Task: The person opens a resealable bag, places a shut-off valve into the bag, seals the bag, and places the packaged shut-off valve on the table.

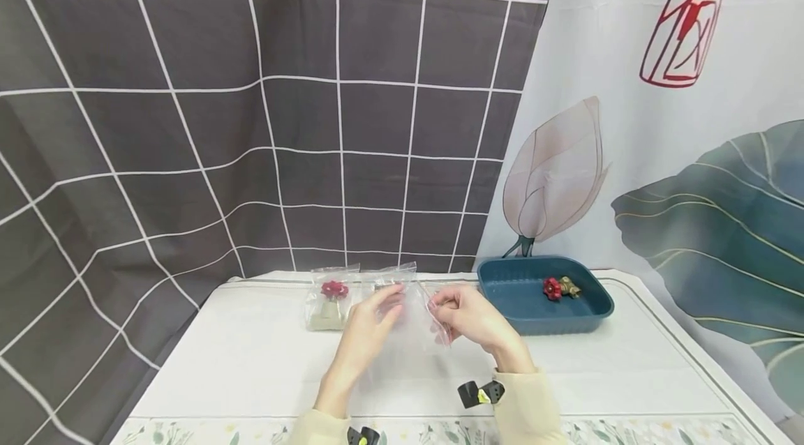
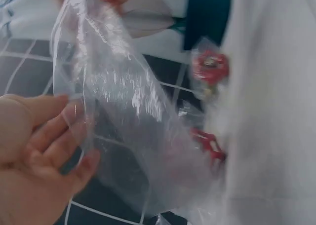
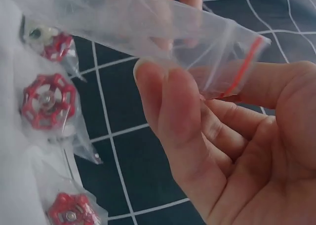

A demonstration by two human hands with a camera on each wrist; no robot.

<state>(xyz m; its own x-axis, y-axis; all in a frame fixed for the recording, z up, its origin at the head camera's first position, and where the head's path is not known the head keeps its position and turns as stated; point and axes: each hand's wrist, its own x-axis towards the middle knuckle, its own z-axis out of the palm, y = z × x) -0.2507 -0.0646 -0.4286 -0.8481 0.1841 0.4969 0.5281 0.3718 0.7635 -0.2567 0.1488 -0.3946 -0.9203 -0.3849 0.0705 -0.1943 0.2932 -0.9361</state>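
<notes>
My right hand (image 1: 467,316) pinches a clear zip bag (image 1: 417,305) by its edge between thumb and fingers; a red line runs along its zip in the right wrist view. Opposite it, my left hand (image 1: 369,323) has its fingers loosely spread at the bag's other side. In the left wrist view the film overlaps those fingertips (image 2: 89,166), and none of them plainly grips it. I see no part inside this bag. Behind the hands, bagged valves with red handwheels (image 3: 48,101) stand in a row; one bagged valve (image 1: 334,295) shows left of my left hand.
A dark blue tray (image 1: 540,326) stands at the right on the white table (image 1: 251,354). In it lies a brass valve (image 1: 568,287) with a red handwheel (image 1: 552,289). A grey gridded curtain (image 1: 377,117) and a printed white one (image 1: 565,222) hang close behind the table.
</notes>
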